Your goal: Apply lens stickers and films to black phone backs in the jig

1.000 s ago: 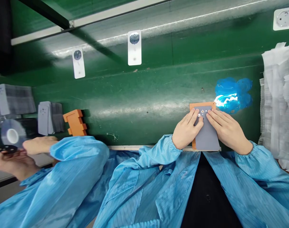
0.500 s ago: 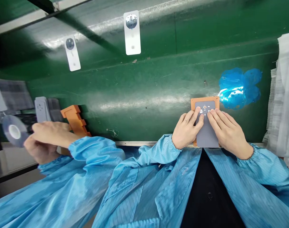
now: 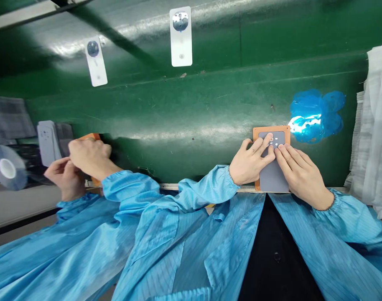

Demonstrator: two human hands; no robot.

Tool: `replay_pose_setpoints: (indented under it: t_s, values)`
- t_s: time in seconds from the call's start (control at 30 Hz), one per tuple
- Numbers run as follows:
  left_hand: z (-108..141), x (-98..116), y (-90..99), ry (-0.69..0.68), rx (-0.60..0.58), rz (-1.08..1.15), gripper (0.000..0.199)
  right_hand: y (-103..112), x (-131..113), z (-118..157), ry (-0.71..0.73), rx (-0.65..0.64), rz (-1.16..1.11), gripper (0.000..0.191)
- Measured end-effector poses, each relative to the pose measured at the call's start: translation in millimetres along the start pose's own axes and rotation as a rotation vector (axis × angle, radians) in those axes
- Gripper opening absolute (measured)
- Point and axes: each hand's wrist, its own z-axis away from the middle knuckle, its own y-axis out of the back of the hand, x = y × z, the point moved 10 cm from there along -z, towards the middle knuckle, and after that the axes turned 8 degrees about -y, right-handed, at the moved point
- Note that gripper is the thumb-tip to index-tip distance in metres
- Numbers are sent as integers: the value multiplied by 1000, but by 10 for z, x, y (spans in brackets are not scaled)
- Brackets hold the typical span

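A grey phone back cover with small cutouts near its top lies in an orange fixture at the bench's front edge. My left hand rests on the cover's left side, its index fingertip on the cutouts and its thumb apart, partly hiding them. On the right side, my right hand lies with straight fingers, fingertips just below the cutouts. Neither hand grips anything. Just beyond the fixture, blue film pieces lie in a glossy overlapping pile.
White covers with dark round patches, one upper middle and another farther left, lie on the green bench. At left, a co-worker's hands are near grey covers and a tape roll. White cloth-like material borders the right.
My left hand has shifted slightly up, its index finger moving further over the cutouts. My right hand stays put. The co-worker's upper hand has moved right, over the orange piece there.
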Motion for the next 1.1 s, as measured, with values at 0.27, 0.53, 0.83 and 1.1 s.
replay_pose_setpoints:
  t_s: [0.27,0.53,0.83,1.1]
  values:
    - [-2,13,15,-33,45,7,52,-60,49,-5,7,-27,-24,70]
    - [204,89,14,73,51,43,60,-78,57,63,-11,-17,-52,67]
    - [400,82,31,56,281,62,46,-68,32,69,-3,-34,-46,66]
    - [339,19,-12,137,206,179,51,-77,76,31,-21,-52,-111,71]
